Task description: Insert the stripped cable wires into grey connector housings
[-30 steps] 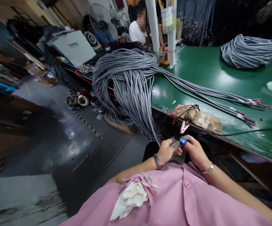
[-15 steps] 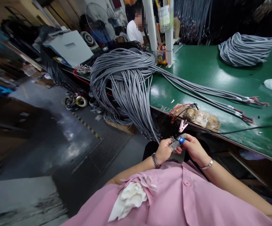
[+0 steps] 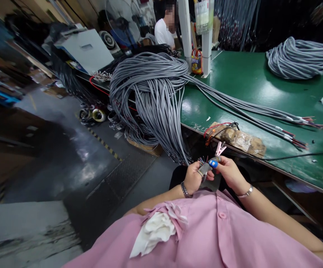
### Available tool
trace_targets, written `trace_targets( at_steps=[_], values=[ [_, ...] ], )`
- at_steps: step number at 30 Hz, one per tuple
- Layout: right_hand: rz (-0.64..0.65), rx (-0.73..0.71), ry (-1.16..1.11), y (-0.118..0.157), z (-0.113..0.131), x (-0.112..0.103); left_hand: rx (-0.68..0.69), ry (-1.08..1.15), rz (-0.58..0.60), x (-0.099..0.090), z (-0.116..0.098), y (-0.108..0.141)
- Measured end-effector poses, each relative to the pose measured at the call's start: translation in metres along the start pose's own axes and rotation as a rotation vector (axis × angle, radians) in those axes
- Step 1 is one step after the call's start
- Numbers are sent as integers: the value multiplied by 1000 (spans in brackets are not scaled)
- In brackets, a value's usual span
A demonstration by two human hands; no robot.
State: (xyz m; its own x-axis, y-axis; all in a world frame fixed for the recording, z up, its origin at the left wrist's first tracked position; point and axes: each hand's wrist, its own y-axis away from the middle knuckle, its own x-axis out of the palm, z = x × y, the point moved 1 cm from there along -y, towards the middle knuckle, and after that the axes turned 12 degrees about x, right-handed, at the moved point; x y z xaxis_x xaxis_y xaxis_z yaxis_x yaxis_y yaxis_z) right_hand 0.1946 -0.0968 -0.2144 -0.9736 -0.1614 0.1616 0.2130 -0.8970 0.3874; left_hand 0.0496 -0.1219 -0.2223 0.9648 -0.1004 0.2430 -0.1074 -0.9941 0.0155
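Note:
Close to my lap, in front of the bench edge, my left hand [image 3: 195, 178] is closed around the end of a cable, whose thin coloured wires [image 3: 203, 160] fan out above the thumb. My right hand [image 3: 226, 169] meets it from the right, its covered fingertips pinched at the wires; a blue wrap shows on one finger. Exactly what sits between the right fingertips is too small to make out. Grey wraps cover some fingers of both hands. Just above the right hand, a pink clothes peg [image 3: 220, 149] hangs at the bench edge.
A large bundle of grey cables [image 3: 155, 85] drapes over the green bench [image 3: 250, 82], with stripped ends lying to the right. Beside the edge lies a taped wooden block [image 3: 238, 139]. A coiled cable bundle [image 3: 301, 57] rests at the back right. A person [image 3: 164, 31] sits beyond the post.
The view has shifted slightly. The wires at my left hand now fan out more visibly, and my hands remain together in front of me.

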Motion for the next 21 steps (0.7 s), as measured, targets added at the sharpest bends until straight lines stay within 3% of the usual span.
trace_targets(
  at_steps=[10,16,19,21],
  values=[
    [72,39,-70,4,5,7,-3,-33,51,3,-4,2],
    [79,34,-130,8,1,13,-7,-43,21,4,-2,1],
    [61,35,-233,12,-2,21,-5,-32,11,6,-2,0],
    [-17,60,-284,9,-6,21,-22,-34,19,7,-1,2]
  ],
)
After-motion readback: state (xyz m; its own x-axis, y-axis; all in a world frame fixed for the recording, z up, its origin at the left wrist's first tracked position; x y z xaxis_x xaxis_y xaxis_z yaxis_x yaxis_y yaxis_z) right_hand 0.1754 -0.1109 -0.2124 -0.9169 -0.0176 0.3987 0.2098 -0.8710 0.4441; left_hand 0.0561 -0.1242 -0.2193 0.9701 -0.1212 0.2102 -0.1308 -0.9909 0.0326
